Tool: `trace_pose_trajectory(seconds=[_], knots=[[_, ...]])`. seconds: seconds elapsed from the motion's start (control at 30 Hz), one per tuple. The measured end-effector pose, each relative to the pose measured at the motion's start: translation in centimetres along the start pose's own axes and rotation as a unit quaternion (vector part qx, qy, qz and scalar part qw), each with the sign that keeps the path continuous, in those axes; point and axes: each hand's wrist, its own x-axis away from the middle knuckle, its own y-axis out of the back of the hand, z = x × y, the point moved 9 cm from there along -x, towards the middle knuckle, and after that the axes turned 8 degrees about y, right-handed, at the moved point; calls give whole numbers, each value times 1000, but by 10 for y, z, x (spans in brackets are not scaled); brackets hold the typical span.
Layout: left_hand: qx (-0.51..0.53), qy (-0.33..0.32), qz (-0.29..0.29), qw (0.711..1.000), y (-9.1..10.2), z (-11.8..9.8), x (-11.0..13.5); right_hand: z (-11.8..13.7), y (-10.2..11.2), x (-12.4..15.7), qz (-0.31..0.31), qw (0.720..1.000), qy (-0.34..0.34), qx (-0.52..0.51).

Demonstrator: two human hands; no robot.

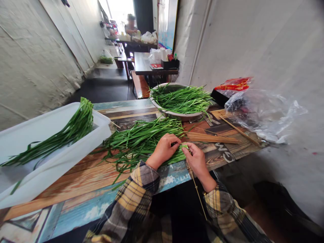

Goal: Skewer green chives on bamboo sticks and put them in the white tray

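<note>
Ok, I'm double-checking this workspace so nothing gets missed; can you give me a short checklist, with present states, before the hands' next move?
1. Both hands at the stalks: ok. The left hand and right hand are close together at the pale ends of green stalks.
2. Thin stick wholly over the tabletop: not ok. It slants down from the right hand past the edge.
3. Stick's upper end well placed: cannot tell. The grip hides it.
4. Stick bundle nearby: ok. It lies just beyond the right hand.
5. Clear plastic bag away from both hands: ok. It sits toward the table's right end.
</note>
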Motion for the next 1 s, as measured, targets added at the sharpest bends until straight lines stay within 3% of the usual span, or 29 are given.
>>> trace_pose_trajectory(seconds=[1.0], knots=[[1, 19, -19, 1000, 0, 3, 0, -1, 1, -1, -6, 1000, 3, 9]])
